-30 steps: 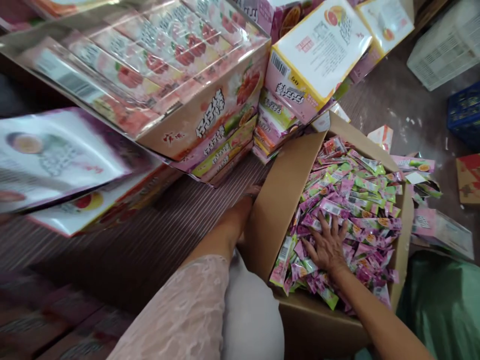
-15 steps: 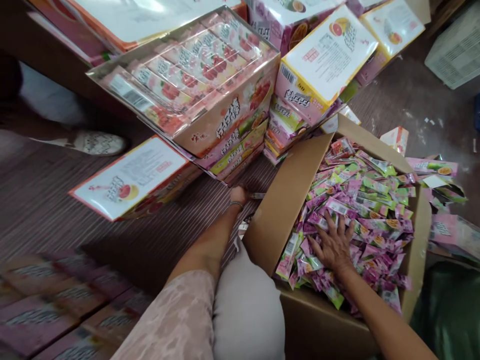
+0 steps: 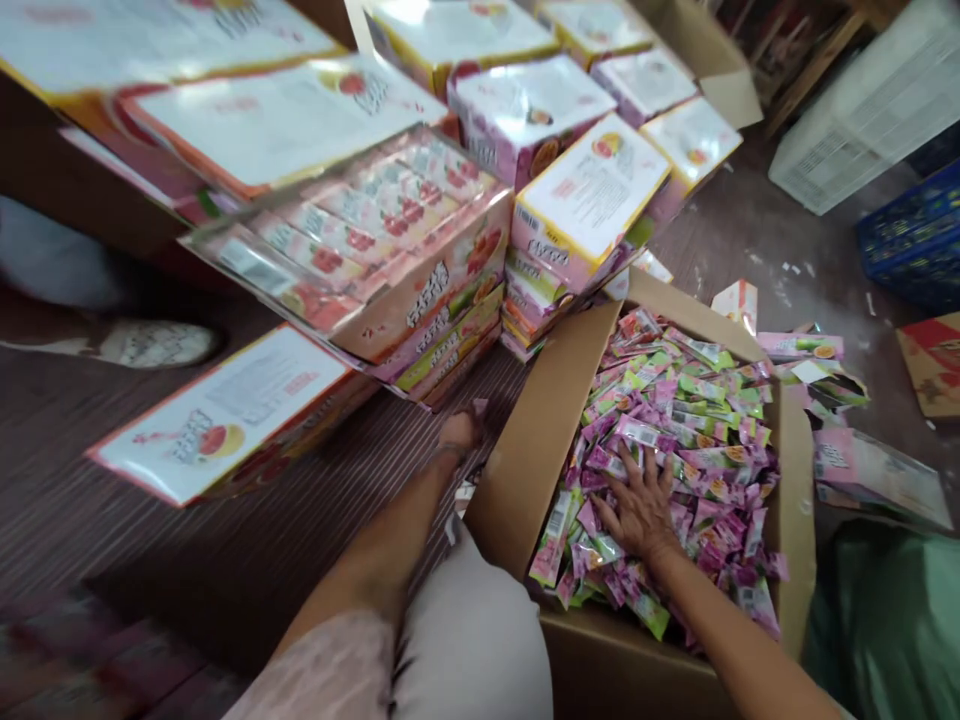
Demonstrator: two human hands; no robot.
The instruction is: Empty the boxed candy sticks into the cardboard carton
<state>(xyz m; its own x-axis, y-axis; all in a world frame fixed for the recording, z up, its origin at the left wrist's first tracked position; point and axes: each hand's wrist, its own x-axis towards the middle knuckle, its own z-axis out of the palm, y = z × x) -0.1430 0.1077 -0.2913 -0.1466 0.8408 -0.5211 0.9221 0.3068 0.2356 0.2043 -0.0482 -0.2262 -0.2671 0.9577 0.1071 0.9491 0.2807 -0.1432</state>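
My right hand (image 3: 639,508) lies with fingers spread on a heap of small pink, purple and green candy sachets (image 3: 705,470). They fill an open cardboard box (image 3: 544,440) in front of my right knee. Low down, left of the box flap, my left hand (image 3: 459,432) looks closed and is blurred. A pinkish tip of a sachet (image 3: 480,406) sticks out by its fingers; the rest is hidden.
Left of the box stand stacked candy cartons (image 3: 450,290), the front one showing its packets. A white-topped carton (image 3: 225,420) juts out below them. Torn cartons (image 3: 877,470), a white crate (image 3: 855,120) and a blue crate (image 3: 911,235) are right. A person's shoe (image 3: 161,343) is left.
The view has swung up and to the right, bringing in more cartons and the crates. My right hand stays spread on the sachets. The left hand remains low beside the box.
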